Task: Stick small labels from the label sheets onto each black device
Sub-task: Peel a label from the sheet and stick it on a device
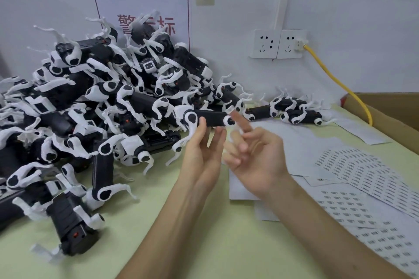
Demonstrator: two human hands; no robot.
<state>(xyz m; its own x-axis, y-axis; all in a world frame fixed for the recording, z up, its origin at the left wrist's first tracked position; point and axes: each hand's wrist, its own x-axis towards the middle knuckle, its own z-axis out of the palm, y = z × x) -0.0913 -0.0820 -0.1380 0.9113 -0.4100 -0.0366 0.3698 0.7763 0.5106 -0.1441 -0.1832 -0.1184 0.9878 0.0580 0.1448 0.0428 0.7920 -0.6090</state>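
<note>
My left hand (201, 149) is raised over the green table (226, 233) and pinches a black device (210, 120) with white ends between thumb and fingers. My right hand (256, 156) is right beside it, index finger stretched up to the device's right end, the other fingers loosely curled. A small white bit at that fingertip may be a label; I cannot tell. Label sheets (362, 179) with rows of small dark labels are spread on the table to the right.
A big pile of black-and-white devices (90, 102) fills the left and back of the table. A few more devices (297, 113) lie by the wall. Blank white sheets (242, 186) lie under my right wrist. A cardboard box (390, 111), a yellow cable (335, 81) and wall sockets (278, 43) are at the right.
</note>
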